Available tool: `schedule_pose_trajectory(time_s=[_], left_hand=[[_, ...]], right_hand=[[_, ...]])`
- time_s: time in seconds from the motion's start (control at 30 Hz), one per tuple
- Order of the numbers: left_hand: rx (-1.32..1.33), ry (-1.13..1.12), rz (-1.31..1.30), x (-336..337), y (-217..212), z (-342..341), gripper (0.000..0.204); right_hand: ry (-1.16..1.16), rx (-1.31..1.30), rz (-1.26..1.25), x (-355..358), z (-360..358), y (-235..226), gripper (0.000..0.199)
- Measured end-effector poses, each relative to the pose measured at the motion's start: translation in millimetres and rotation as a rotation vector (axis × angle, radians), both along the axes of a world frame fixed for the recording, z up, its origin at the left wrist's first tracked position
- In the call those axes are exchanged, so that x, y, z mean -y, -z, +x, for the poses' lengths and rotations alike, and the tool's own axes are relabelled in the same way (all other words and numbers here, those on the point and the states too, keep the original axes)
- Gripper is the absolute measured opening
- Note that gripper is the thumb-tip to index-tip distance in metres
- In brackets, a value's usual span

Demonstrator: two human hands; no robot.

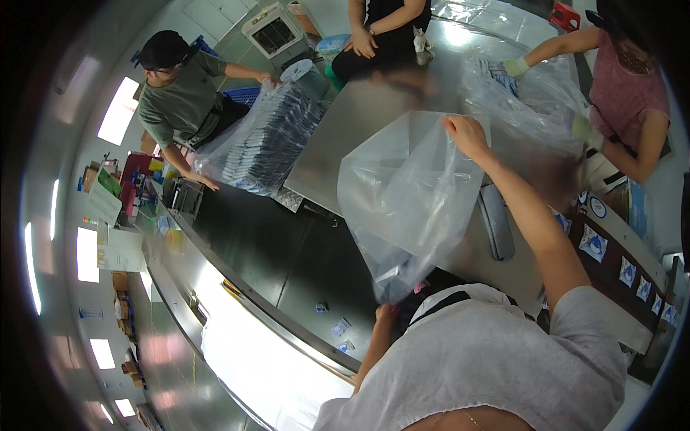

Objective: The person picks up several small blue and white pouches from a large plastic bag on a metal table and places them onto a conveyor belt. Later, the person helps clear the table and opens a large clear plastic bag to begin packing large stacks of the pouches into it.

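The right hand [466,135] reaches out at full arm's length, pinching the top edge of a clear plastic bag [410,194] above the steel table [359,115]. The left hand [386,313] (arm bent, close to the body) grips the bag's bottom.

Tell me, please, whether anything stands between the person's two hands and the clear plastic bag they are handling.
Nothing does. The right hand already grips the upper edge of the clear plastic bag, and the left hand pinches its lower end, so both touch the bag directly above the metal table.
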State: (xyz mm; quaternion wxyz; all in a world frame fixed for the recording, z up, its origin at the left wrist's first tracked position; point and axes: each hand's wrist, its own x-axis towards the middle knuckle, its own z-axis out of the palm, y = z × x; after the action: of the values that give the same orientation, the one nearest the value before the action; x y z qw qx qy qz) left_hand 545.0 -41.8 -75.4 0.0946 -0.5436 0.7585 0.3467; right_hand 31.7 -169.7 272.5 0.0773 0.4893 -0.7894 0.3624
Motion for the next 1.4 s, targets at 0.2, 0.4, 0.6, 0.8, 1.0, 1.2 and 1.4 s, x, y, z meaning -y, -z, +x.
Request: schedule_pose_trajectory(time_s=[0.2, 0.4, 0.6, 0.8, 1.0, 1.2, 1.4], left_hand=[[-0.881, -0.907, -0.509, 31.0, -234.7, -75.1, 0.051], [-0.545, 0.06, -0.737, 48.7, -371.3, -204.5, 0.087], [-0.374, 0.171, -0.64, 96.8, -312.3, -208.1, 0.053], [-0.355, 0.168, -0.757, 109.2, -325.0, -207.1, 0.012], [-0.226, 0.168, -0.823, 127.6, -327.3, -197.7, 0.01], [-0.181, -0.007, -0.953, 167.6, -292.8, -123.6, 0.015], [-0.906, -0.772, -0.166, 189.3, -276.3, -94.4, 0.01]], right_hand=[[-0.224, 0.071, 0.254, -63.7, 29.2, -22.6, 0.027], [-0.342, -0.076, 0.39, -85.5, 81.3, -48.7, 0.03], [-0.257, -0.199, 0.426, -131.2, 70.8, -46.9, 0.02], [0.195, -0.142, 0.243, -166.4, 49.7, 28.2, 0.017], [0.39, 1.472, -0.303, -166.6, 26.4, 107.4, 0.023], [0.396, 1.296, -0.313, -161.5, -5.4, 98.4, 0.036], [-0.105, -0.062, 0.328, -184.5, 42.0, 5.6, 0.053]])
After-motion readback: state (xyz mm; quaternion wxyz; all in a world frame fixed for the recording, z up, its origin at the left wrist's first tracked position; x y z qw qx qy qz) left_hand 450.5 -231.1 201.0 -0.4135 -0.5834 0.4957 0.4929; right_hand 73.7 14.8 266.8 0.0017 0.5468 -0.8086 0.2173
